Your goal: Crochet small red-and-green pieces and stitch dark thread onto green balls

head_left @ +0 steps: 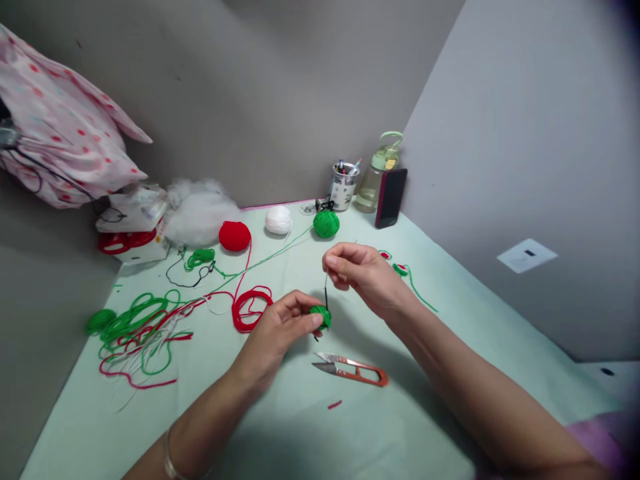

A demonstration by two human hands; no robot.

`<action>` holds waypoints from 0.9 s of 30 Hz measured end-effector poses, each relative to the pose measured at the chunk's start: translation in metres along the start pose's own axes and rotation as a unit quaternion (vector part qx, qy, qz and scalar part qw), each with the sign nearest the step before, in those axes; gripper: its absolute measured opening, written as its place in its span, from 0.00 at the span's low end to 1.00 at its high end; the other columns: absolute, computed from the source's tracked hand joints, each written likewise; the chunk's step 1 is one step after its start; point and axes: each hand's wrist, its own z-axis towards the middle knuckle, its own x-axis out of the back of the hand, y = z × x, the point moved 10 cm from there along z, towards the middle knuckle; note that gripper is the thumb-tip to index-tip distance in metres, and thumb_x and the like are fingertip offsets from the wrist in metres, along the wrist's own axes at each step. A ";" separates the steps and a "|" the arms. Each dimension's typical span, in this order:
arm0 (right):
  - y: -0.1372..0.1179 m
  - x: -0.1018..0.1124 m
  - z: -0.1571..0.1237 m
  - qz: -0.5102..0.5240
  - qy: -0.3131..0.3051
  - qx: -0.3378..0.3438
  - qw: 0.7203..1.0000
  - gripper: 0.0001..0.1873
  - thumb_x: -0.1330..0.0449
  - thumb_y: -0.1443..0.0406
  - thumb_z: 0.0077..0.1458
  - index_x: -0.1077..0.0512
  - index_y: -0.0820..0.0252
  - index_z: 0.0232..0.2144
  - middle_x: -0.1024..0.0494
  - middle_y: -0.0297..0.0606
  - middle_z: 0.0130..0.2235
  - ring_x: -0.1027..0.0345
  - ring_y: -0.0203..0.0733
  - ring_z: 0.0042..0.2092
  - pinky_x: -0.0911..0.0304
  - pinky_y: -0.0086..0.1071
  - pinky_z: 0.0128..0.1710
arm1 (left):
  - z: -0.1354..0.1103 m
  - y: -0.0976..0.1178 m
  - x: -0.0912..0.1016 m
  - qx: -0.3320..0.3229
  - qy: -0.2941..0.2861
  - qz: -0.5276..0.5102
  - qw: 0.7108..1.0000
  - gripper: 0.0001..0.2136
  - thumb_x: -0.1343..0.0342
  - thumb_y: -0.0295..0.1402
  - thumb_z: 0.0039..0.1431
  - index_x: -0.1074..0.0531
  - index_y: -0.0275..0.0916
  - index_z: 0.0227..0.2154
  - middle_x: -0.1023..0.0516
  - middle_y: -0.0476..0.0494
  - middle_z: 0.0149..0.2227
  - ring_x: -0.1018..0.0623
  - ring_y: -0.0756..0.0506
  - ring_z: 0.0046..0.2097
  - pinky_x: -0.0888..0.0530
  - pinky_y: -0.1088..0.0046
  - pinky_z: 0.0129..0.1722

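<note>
My left hand (280,333) is closed round a small green knitted or crocheted piece (321,316), gripping it between thumb and fingers. A short dark end pokes out below the piece. Above it, my right hand (360,270) pinches a thin needle (327,277). From the needle a black strand (327,298) runs down to the green piece. Orange-handled thread snips (357,373) lie on the table just below my hands, with a short red scrap (335,405) in front of them.
Balls of red (235,236), white (279,220) and green yarn (326,225) stand at the back. Tangled yarn (145,327) spreads over the left. White stuffing (200,212), a pen cup (345,187), a bottle (373,183) and a phone (391,198) line the wall. Small green-and-red pieces (400,269) lie right.
</note>
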 end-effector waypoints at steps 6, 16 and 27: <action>0.020 -0.037 -0.013 0.056 -0.159 -0.129 0.977 0.18 0.38 0.55 0.61 0.36 0.59 0.27 0.32 0.25 0.16 0.52 0.26 0.14 0.60 0.24 0.16 | 0.003 -0.001 -0.004 -0.003 -0.034 -0.023 0.999 0.07 0.34 0.36 0.59 0.23 0.39 0.36 0.24 0.48 0.36 0.23 0.48 0.38 0.25 0.68 0.43; 0.004 -0.029 -0.012 0.079 -0.100 -0.073 0.989 0.08 0.37 0.62 0.61 0.31 0.61 0.37 0.33 0.25 0.23 0.48 0.27 0.23 0.51 0.24 0.25 | -0.002 0.006 -0.004 -0.018 -0.039 -0.019 0.999 0.07 0.36 0.35 0.61 0.21 0.42 0.41 0.23 0.49 0.40 0.23 0.49 0.40 0.26 0.68 0.48; -0.017 -0.011 -0.013 0.039 0.031 0.072 0.996 0.07 0.32 0.64 0.56 0.26 0.61 0.33 0.19 0.35 0.28 0.36 0.29 0.23 0.44 0.25 0.22 | 0.001 0.006 0.002 -0.019 0.008 -0.030 0.999 0.07 0.32 0.35 0.55 0.20 0.40 0.35 0.24 0.50 0.35 0.25 0.50 0.36 0.27 0.72 0.41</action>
